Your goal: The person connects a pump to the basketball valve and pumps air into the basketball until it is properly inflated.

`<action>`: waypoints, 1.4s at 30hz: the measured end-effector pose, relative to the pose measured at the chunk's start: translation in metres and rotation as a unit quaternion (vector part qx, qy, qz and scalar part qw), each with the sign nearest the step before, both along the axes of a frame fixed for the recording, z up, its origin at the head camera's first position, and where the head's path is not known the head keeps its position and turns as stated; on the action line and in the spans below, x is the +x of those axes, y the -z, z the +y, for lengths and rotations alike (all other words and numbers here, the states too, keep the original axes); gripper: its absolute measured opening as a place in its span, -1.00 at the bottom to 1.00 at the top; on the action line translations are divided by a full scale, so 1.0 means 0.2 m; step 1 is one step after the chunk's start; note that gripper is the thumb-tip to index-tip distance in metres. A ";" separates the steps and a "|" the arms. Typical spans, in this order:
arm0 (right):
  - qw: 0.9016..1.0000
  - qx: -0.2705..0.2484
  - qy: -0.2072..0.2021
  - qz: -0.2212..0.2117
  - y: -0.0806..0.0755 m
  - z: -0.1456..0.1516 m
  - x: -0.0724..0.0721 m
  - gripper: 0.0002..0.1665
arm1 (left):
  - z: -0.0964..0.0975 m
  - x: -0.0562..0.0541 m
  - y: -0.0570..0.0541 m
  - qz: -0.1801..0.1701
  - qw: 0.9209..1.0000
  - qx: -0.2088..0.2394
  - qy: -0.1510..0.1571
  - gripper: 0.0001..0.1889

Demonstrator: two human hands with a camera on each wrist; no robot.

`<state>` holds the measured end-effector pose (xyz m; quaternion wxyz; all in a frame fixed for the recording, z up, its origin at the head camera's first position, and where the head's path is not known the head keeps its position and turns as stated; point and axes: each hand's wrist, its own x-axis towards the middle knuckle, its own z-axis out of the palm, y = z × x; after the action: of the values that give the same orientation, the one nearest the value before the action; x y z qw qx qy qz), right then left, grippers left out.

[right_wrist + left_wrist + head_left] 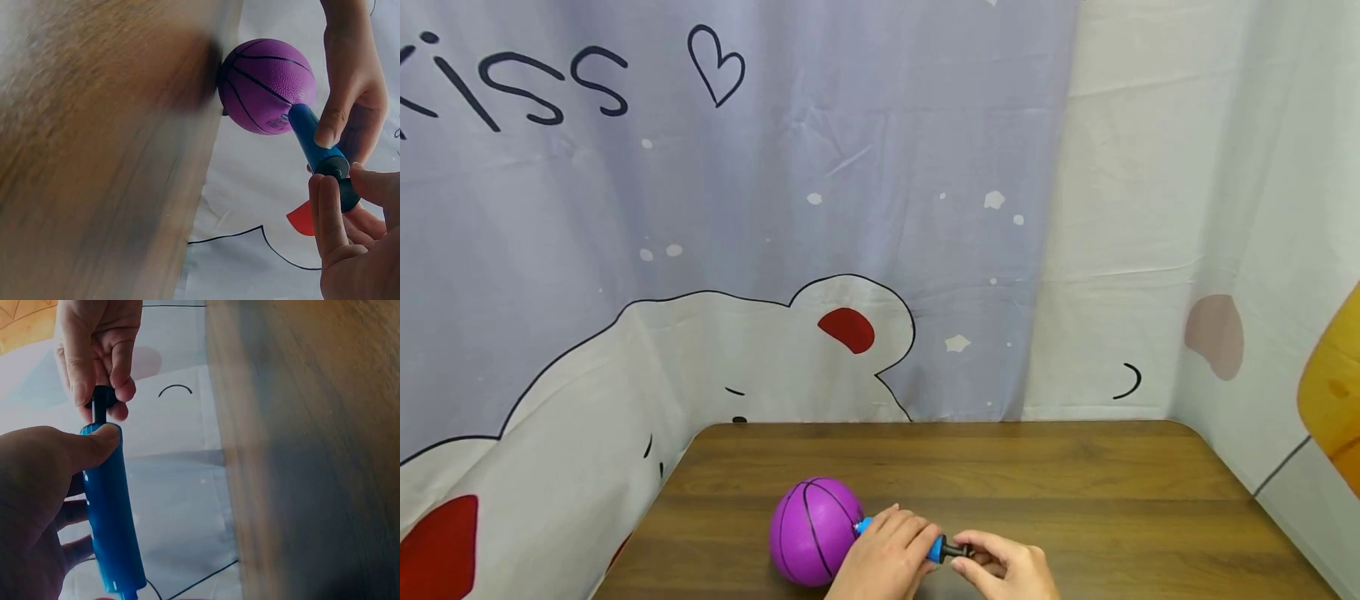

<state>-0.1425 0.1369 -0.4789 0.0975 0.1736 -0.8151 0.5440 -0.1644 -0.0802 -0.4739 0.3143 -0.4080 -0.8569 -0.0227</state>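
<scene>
A purple ball with black seam lines (pixel 817 532) sits on the wooden table, left of both hands. My left hand (pixel 887 554) grips the blue barrel of a small hand pump (pixel 112 512), its thumb lying along the barrel near the handle end. The pump's front end meets the ball's side in the right wrist view; the exact contact is hidden. My right hand (pixel 1007 567) pinches the pump's black handle (pixel 349 195) between thumb and fingers. A short stretch of black rod shows between barrel and handle in the left wrist view.
The brown wooden table (pixel 1112 483) reaches back to a printed curtain (pixel 850 167) that hangs behind it and along both sides. Table surface extends to the right of the hands and behind the ball.
</scene>
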 end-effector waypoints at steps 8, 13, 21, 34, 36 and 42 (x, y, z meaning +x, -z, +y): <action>0.999 0.002 0.019 -0.028 -0.02 0.01 0.00 -0.66 | -0.07 -0.01 -0.03 -0.027 0.999 -0.003 -0.026 -0.35; 0.999 0.002 0.024 -0.035 -0.02 0.02 0.00 -0.66 | -0.15 -0.03 -0.05 -0.039 0.998 0.019 -0.050 -0.32; 0.999 0.005 0.027 -0.043 -0.03 0.02 0.00 -0.66 | -0.31 -0.04 -0.07 -0.097 0.988 0.027 -0.116 -0.27; 0.999 0.011 0.022 -0.040 -0.01 0.05 -0.03 -0.67 | -0.44 -0.08 0.00 -0.161 0.974 0.060 -0.149 -0.12; 0.999 0.013 0.017 -0.040 -0.01 0.05 -0.04 -0.65 | -0.44 -0.09 0.01 -0.168 0.971 0.069 -0.153 -0.11; 0.999 0.046 -0.018 -0.020 0.00 0.02 -0.09 -0.56 | -0.45 -0.10 0.02 -0.178 0.966 0.079 -0.170 -0.13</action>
<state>-0.1609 0.1416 -0.4787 0.0633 0.1820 -0.8379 0.5107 -0.1852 -0.1700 -0.4777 0.1870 -0.2197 -0.9512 -0.1093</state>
